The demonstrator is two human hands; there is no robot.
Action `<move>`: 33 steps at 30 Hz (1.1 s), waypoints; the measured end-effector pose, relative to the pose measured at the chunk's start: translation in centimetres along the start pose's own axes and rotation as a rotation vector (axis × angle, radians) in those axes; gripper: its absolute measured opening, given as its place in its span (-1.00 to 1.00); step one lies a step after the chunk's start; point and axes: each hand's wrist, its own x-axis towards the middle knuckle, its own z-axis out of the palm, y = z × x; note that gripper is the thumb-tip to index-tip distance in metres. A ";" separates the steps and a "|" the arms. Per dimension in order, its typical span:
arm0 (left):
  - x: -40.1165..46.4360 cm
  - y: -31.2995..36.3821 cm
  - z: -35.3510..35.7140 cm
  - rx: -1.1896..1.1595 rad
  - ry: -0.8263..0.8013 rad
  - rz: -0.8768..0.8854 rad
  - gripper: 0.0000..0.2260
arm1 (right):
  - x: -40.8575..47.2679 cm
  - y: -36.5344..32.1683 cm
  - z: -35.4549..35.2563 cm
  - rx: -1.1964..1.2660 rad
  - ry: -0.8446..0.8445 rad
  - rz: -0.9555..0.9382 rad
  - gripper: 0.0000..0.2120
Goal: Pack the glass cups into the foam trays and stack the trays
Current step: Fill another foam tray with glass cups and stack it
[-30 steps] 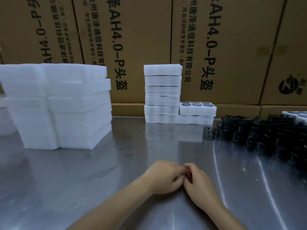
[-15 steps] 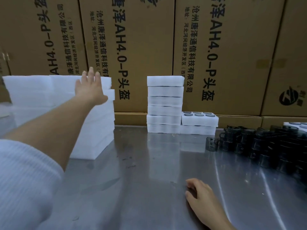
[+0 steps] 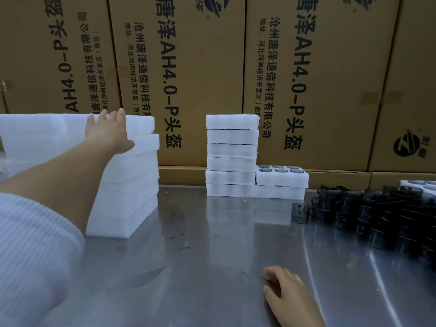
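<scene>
— Foam first, I'd say: the left hand (image 3: 109, 133) is stretched out with fingers spread, laid against the top of the big pile of empty foam trays (image 3: 132, 175), not yet curled round any of them. Fetching a fresh tray looks like the step in hand.

— And the right hand (image 3: 286, 293)?

— Resting on the steel table (image 3: 212, 267), close to the body, fingers loosely bent and holding nothing.

— Where are the glass cups (image 3: 377, 213)?

— Dark, smoky ones, crowded together well beyond the right hand and off to its right. One single cup (image 3: 300, 212) stands just apart from the crowd on the side nearer the left hand.

— Anything packed already?

— Straight ahead, between the two hands and far past both, a tall stack of filled trays (image 3: 232, 156) stands, with a lower stack (image 3: 282, 182) touching its right side; the top tray there shows six cups in its holes.

— So the next move?

— Likely the fingers must close over the edge of the top tray and lift only that one, since the sheets are light and may cling together, then bring it down in front of the right hand.

— Any writing?

— The cardboard cartons (image 3: 306, 79) behind carry sideways print: "AH4.0-P" with Chinese characters, including 头盔, and a round dark logo.
</scene>
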 end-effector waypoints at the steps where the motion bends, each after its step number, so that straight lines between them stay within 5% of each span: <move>1: 0.1 0.2 -0.1 0.013 0.028 0.006 -0.30 | 0.0 -0.1 0.0 0.000 0.000 0.006 -0.68; 6: -0.3 0.4 -0.2 0.093 0.168 0.017 -0.55 | -0.1 -0.4 -0.4 -0.007 0.008 0.017 -0.69; 14: -1.8 1.1 -0.7 -0.089 0.480 0.025 -0.71 | -0.6 -0.5 -0.6 -0.007 0.016 -0.007 -0.72; 19: -4.3 4.9 -2.4 -0.309 0.617 0.116 -0.77 | -0.7 -0.2 -0.3 -0.008 0.004 -0.007 -0.72; 22: -7.7 8.7 -2.9 -0.550 0.643 0.208 -0.78 | -0.6 -0.1 -0.4 0.225 0.040 0.079 -0.78; 27: -17.6 15.3 -0.1 -0.988 0.427 0.459 -0.75 | 0.8 0.3 -2.1 0.842 0.209 0.326 -0.85; 33: -26.6 18.9 5.3 -1.310 -0.048 0.591 -0.82 | 1.8 4.9 -6.0 1.057 0.740 0.669 -0.72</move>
